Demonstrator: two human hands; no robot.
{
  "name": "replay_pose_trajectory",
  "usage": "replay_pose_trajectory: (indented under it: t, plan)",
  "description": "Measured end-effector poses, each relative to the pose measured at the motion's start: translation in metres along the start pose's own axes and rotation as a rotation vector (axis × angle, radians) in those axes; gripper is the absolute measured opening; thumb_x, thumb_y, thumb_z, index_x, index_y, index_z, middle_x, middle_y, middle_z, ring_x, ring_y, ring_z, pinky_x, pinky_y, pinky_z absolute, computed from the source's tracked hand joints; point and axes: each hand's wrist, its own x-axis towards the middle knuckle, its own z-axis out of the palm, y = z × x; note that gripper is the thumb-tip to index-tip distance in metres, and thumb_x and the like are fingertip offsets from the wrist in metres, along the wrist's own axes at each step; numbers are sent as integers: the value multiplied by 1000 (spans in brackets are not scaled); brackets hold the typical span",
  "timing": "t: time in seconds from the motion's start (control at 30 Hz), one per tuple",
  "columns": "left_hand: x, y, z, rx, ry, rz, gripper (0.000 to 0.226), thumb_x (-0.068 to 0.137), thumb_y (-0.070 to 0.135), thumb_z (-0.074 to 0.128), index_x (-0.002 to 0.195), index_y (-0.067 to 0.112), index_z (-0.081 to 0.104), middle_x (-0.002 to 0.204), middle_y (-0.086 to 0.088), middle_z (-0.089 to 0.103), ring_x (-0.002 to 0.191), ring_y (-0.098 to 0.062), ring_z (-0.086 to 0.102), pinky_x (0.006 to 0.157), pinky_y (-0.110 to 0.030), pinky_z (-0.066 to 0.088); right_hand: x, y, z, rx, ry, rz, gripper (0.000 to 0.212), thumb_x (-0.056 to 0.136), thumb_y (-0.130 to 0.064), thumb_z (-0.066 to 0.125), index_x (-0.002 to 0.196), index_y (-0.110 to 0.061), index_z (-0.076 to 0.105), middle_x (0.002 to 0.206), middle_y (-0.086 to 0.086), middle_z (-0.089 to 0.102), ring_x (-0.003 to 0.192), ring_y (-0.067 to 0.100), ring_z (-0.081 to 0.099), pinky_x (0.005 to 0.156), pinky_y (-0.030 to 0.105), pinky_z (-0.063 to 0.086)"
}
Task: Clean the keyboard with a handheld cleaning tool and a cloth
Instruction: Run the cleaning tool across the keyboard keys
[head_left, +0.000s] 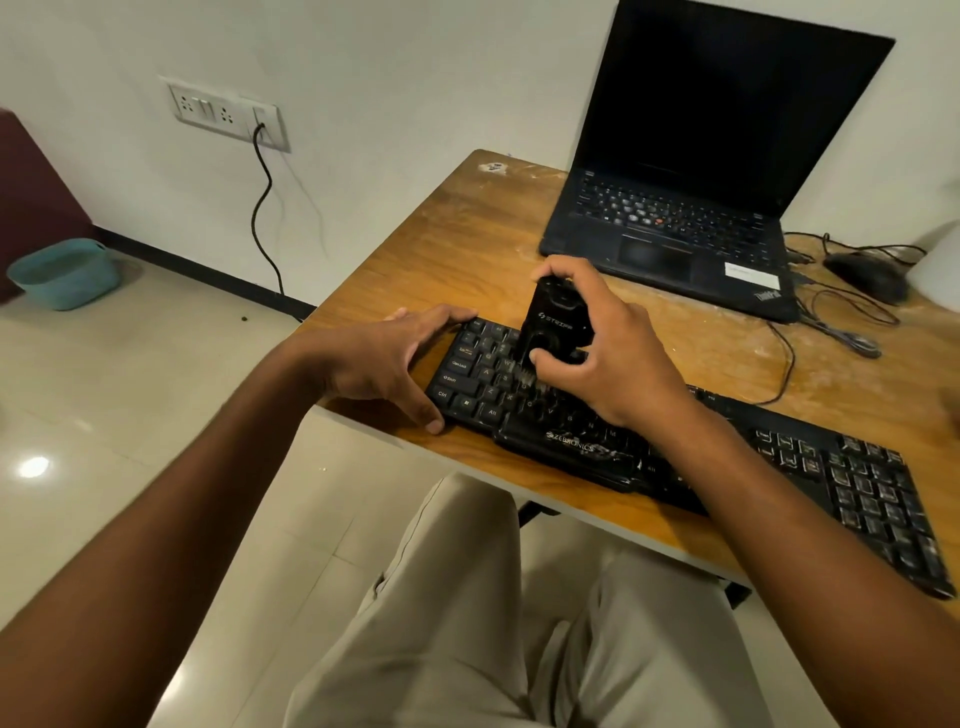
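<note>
Left hand (387, 358) lies flat bracing the keyboard (649, 441) while right hand (605, 345) grips the cleaning tool (553, 325), brushing keys; next, probably sweep rightward.

The right hand (608, 343) and forearm cover the keyboard's (675, 447) middle keys. The cleaning tool's (553, 327) lower end is a dark blur, possibly bristles. The mouse (865, 275) is smeared, and a pale object (943, 260) is cut off at the right edge.
</note>
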Motion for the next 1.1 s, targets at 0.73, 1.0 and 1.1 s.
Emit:
replay_pose_trajectory:
  t: [0.73,1.0,1.1]
  plan:
    - [0,1,-1,20,16,1,131,50,39,100,147,67,17,145,3,38,132,-22,38,117,-50,35,-22,-1,-20,99,-91,-8,66,82,-10,83,128,-41,47,100,-7,64,84,9,68,61,28,60]
    - [-2,2,0,19,23,-7,130,54,36,100,149,66,16,152,5,36,146,-27,20,122,-54,21,-3,12,-11,42,21,27,66,85,-12,80,130,-44,44,103,0,62,82,15,70,55,27,59]
    - [-2,4,0,23,24,-10,130,56,34,100,149,66,16,154,5,35,147,-25,17,122,-52,21,-7,8,-12,38,49,-14,66,85,-13,80,131,-43,43,103,-1,62,82,13,70,55,25,57]
